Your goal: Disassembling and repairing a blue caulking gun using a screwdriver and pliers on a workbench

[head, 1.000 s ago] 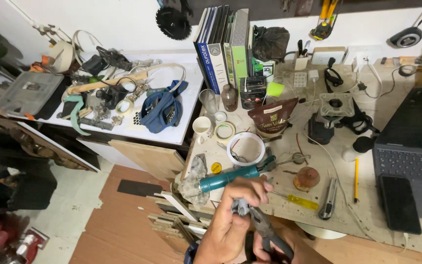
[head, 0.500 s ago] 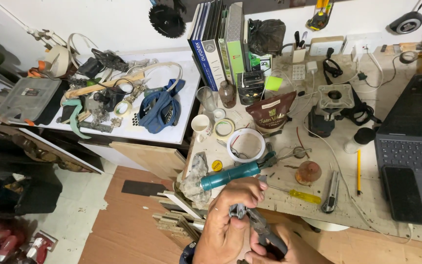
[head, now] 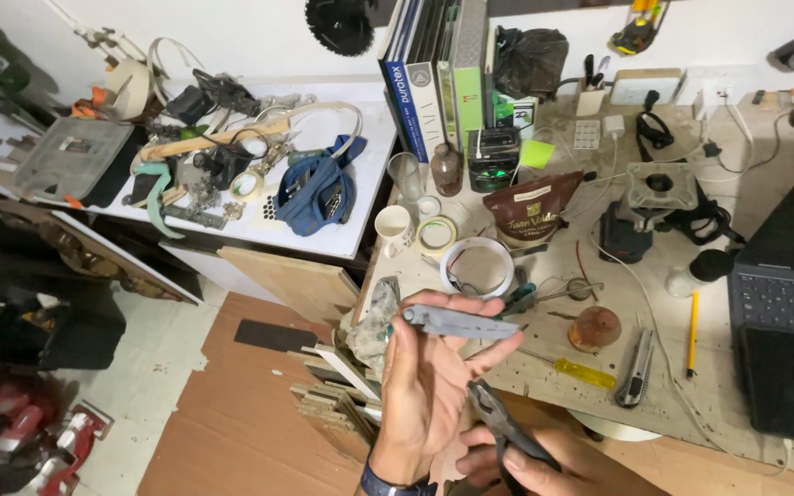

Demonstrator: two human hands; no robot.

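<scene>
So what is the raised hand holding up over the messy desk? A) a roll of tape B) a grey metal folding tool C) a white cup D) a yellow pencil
B: the left hand grips a grey metal folding tool sideways at its fingertips, while the yellow pencil, white cup and tape roll lie untouched on the desk.

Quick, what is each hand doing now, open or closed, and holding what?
Left hand: raised, fingers closed around a grey folding tool.
Right hand: low at the frame edge, closed on dark pliers.
</scene>
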